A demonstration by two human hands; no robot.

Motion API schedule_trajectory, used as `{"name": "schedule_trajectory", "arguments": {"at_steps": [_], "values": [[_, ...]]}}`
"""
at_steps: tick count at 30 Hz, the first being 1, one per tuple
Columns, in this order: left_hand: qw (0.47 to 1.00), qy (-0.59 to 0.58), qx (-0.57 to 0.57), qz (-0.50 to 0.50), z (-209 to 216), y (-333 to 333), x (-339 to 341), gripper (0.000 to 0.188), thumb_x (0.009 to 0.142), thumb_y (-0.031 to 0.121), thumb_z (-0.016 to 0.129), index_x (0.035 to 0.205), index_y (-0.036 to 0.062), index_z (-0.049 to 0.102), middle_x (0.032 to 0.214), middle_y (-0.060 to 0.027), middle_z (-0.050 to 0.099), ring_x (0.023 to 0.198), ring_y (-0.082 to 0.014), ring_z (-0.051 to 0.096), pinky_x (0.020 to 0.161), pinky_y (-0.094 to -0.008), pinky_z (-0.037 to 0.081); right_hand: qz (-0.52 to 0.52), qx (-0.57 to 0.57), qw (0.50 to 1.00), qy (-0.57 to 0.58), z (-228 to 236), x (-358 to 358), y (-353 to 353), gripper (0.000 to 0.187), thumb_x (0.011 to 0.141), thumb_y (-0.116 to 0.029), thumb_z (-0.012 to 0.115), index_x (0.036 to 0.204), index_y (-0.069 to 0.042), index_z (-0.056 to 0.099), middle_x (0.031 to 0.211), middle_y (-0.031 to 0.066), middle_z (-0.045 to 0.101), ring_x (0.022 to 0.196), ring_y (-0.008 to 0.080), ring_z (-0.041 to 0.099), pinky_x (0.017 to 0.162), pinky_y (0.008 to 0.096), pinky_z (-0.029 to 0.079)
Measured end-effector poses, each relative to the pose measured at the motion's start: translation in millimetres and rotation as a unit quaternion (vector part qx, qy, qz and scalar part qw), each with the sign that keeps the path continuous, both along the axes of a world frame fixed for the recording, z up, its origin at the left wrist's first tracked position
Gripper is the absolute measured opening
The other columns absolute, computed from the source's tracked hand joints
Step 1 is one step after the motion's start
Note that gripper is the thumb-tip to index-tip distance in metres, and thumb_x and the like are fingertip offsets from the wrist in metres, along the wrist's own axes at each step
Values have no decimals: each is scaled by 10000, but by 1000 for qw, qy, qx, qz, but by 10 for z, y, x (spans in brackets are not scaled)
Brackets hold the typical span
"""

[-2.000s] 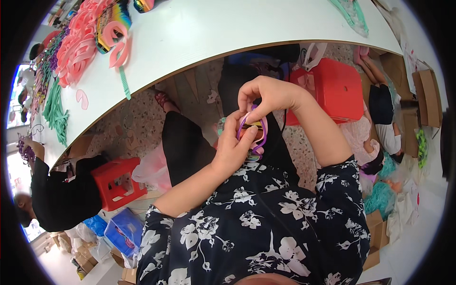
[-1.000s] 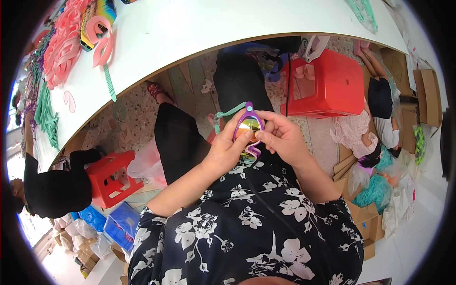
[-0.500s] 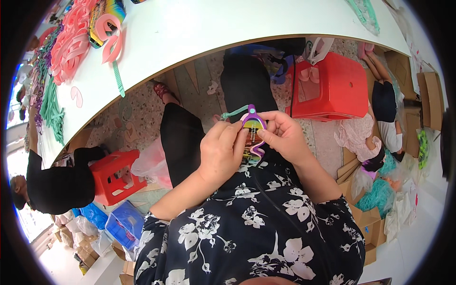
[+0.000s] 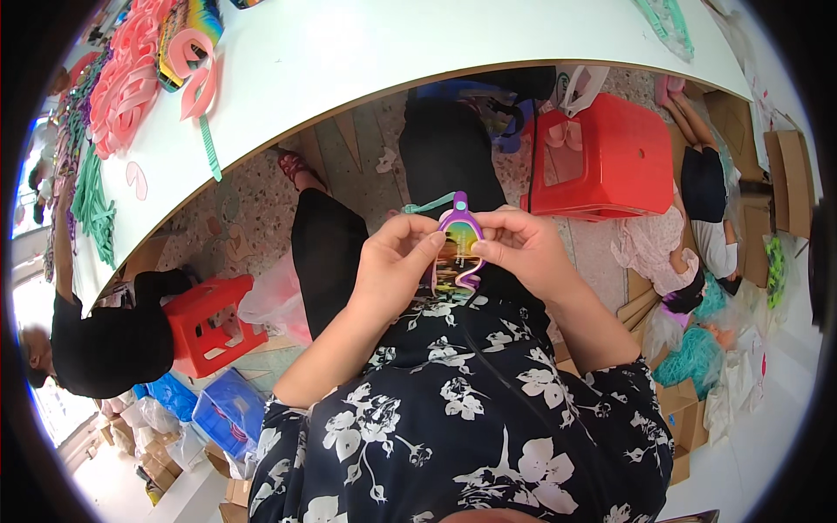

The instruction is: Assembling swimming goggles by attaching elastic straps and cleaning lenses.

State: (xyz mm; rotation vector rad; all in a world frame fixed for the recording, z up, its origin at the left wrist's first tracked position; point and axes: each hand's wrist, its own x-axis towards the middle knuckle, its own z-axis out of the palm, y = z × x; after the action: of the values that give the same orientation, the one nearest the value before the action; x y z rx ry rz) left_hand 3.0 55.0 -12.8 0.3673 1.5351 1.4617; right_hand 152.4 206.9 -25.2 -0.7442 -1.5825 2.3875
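Note:
Over my lap I hold a pair of swim goggles with a purple frame and a rainbow-coloured mirrored lens, turned on end. My left hand is closed, thumb and forefinger pinching the left edge of the frame. On the other side, my right hand grips the upper right edge between thumb and fingers. From the frame's top end a teal strap runs off to the left. The fingers hide parts of both frame edges.
A white table curves ahead, with pink straps, green straps and more goggles on its left. Red stools stand right and left. A person in black sits at the left; a blue bin is behind them.
My left fingers have shifted left off the lens to the frame's edge, so more of the lens shows. The right hand keeps its grip. At the left, the person's arm has reached up toward the table.

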Motion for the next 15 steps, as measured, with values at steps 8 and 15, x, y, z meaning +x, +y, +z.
{"name": "schedule_trajectory", "arguments": {"at_steps": [8,15], "values": [[995,-77,-12,-55,68,169,-89,78,937,60,680,974,6,637,881,-33,676,792,-78,618,702,-221,491,58,-110,986,-115,49,-96,358,196,852,-117,755,990,-5,675,785,-2,620,679,61,554,602,199,433],[977,-188,-14,-96,-10,248,-226,98,933,89,687,950,10,631,849,-33,675,754,-78,608,672,-223,479,143,-240,952,-123,-124,-225,638,189,830,-166,755,919,-30,657,732,-5,591,613,61,510,527,203,389]]}}
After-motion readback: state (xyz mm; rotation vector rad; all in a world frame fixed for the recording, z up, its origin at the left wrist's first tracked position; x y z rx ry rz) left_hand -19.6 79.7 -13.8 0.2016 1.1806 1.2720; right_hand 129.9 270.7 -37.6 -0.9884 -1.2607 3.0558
